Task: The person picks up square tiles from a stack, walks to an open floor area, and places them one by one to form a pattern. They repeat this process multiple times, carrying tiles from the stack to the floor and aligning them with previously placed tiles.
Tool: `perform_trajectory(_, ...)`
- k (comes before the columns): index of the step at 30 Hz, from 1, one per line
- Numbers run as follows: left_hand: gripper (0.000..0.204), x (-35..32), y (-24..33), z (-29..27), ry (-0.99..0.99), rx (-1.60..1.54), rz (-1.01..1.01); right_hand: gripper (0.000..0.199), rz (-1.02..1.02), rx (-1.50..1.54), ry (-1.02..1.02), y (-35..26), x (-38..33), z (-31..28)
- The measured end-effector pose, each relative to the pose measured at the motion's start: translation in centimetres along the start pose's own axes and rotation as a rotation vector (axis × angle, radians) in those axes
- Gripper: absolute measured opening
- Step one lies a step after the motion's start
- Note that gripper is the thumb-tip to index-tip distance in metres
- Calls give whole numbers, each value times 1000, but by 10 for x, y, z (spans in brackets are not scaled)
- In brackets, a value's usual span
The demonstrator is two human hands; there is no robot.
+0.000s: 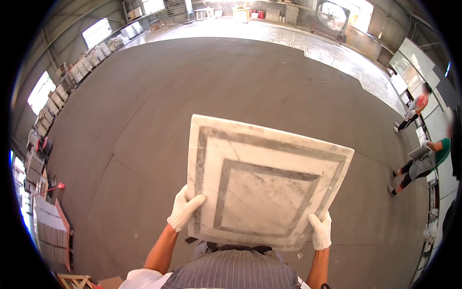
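A square white marble tile (264, 200) with grey veining and two grey inlaid frames is held in front of my striped apron. It tilts, its far edge raised and turned a little to the right. My left hand (186, 208), in a white knit glove, grips the left edge with the thumb on the face. On the right edge, lower down, my right hand (321, 230) in a matching glove holds on the same way. The fingers of both hands are mostly hidden behind the tile.
Grey floor (144, 96) spreads around me. Laid patterned tiles (337, 58) cover its far side. Stacked slabs (50, 231) stand at the left, near boxes along the wall. Two people stand at the right, one in red (417, 106), one in green (426, 161) holding a tile. A large fan (332, 17) stands far back.
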State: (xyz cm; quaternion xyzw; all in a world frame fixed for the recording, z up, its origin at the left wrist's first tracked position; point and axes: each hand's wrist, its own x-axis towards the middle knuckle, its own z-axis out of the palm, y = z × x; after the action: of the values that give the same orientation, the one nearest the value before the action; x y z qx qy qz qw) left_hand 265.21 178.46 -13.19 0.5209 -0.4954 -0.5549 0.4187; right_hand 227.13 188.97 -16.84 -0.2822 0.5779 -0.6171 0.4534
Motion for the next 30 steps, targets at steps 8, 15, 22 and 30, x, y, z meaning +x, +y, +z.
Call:
perform_trajectory(8, 40, 88, 23, -30, -211, 39, -22, 45, 54, -59, 225, 7, -15, 48)
perform_trajectory(15, 39, 118, 24, -21, -233, 4, 22, 46, -22, 19, 288, 12, 4, 57)
perform_trajectory(22, 42, 87, 29, -26, -119, 27, -39, 47, 3, 7, 157, -1, 23, 50)
perform_trajectory(30, 45, 100, 27, -35, -130, 32, -57, 45, 21, 6, 221, 0, 15, 65)
